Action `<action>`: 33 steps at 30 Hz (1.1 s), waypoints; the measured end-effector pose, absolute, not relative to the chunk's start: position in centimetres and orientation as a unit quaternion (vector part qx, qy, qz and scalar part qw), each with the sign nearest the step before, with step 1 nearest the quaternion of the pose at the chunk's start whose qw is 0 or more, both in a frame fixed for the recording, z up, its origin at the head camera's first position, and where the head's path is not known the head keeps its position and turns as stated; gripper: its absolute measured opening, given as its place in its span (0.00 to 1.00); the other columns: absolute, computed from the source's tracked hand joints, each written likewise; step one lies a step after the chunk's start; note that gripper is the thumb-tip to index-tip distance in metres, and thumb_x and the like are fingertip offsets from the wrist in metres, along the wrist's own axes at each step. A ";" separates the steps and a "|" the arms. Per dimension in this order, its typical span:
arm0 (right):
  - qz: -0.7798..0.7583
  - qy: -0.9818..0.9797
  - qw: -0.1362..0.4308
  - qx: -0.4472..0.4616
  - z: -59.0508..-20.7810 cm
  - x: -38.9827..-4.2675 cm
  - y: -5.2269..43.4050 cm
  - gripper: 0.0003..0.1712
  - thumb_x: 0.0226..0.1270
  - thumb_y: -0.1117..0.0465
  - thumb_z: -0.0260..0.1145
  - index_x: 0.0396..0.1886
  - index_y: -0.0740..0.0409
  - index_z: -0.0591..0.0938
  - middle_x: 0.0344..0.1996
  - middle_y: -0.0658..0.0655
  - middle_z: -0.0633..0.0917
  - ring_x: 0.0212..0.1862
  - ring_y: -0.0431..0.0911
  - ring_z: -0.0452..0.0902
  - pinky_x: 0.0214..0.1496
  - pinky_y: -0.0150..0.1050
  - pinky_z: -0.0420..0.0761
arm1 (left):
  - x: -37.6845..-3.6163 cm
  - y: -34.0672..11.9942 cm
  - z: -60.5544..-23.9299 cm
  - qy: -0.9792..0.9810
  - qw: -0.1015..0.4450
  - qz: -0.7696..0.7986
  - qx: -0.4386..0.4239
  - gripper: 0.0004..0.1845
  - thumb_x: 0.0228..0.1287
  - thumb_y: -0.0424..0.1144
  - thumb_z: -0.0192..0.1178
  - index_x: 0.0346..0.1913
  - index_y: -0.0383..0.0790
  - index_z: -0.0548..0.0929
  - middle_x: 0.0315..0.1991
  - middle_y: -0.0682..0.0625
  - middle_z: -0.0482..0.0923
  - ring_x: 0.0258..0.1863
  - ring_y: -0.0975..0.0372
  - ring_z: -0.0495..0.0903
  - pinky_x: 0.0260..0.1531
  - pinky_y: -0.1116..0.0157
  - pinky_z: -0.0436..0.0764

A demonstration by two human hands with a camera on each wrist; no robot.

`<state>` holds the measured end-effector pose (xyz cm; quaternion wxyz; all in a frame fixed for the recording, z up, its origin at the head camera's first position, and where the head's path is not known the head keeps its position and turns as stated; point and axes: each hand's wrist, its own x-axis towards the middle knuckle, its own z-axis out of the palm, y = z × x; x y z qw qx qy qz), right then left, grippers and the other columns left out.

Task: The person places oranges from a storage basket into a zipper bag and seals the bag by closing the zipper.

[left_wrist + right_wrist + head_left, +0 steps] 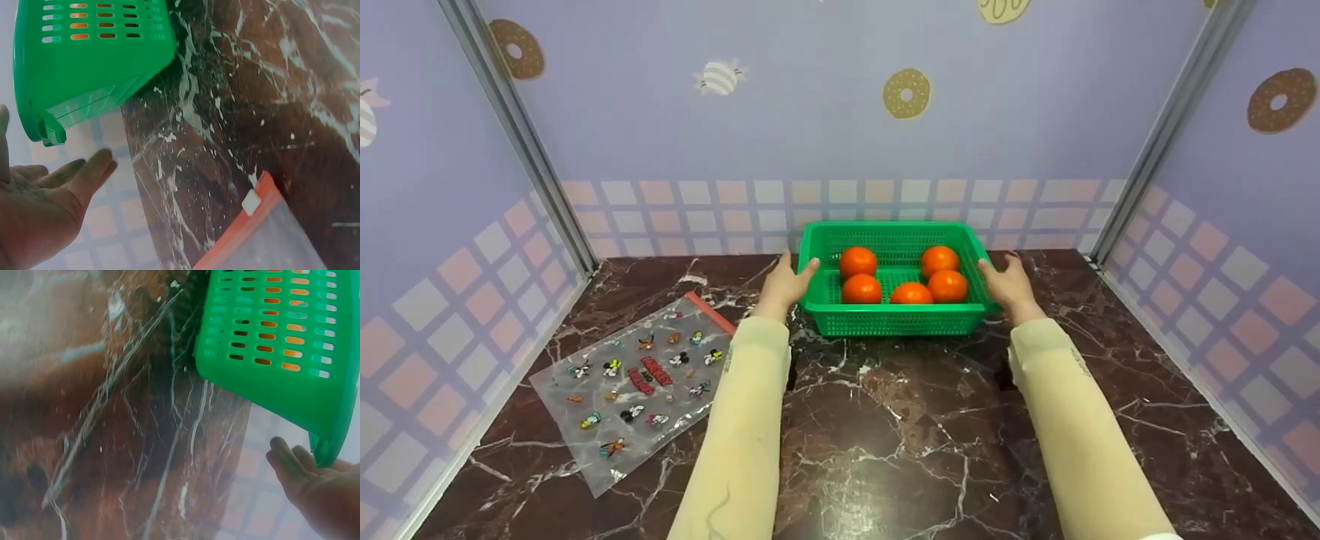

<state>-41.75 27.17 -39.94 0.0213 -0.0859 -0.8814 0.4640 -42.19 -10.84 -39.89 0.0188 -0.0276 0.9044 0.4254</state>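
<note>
A green plastic basket (896, 324) with slotted walls stands at the back of the table, and several round orange fruits (861, 289) lie inside it. My left hand (787, 289) is beside the basket's left end, its thumb close to the rim and its fingers extended. In the left wrist view a gap shows between those fingers and the basket wall (90, 73). At the right end, my right hand (1011, 289) has its thumb at the rim. The right wrist view shows its fingers (289, 467) stretched out below the basket's rim, not curled round it.
A clear zip bag (637, 382) with cartoon prints and a red slider strip lies flat on the left of the dark marbled table (885, 450). Patterned panels (810, 135) enclose the back and both sides; the basket stands near the back one.
</note>
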 end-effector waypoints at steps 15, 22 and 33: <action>0.533 -0.831 0.004 -0.161 -40.5 -42.0 27.5 0.28 0.82 0.60 0.51 0.74 0.69 0.68 0.75 0.70 0.69 0.74 0.62 0.67 0.75 0.51 0.70 | -42.7 -10.6 -39.8 0.864 -0.003 0.495 -0.095 0.28 0.78 0.48 0.57 0.70 0.31 0.75 0.70 0.36 0.74 0.68 0.47 0.75 0.66 0.53 0.77; 0.596 -0.783 -0.029 -0.175 -40.2 -41.8 28.3 0.29 0.82 0.60 0.50 0.77 0.64 0.66 0.75 0.67 0.69 0.69 0.58 0.73 0.66 0.47 0.80 | -42.9 -10.8 -39.5 0.847 -0.004 0.521 -0.107 0.21 0.76 0.37 0.59 0.66 0.31 0.80 0.68 0.36 0.77 0.67 0.48 0.77 0.64 0.55 0.79; 0.648 -0.738 -0.104 -0.160 -40.1 -41.5 29.8 0.32 0.82 0.61 0.53 0.81 0.57 0.60 0.79 0.62 0.63 0.40 0.37 0.82 0.43 0.30 0.85 | -42.1 -11.9 -39.6 0.726 0.079 0.669 -0.141 0.25 0.76 0.33 0.58 0.73 0.36 0.72 0.66 0.39 0.78 0.60 0.50 0.83 0.49 0.60 0.85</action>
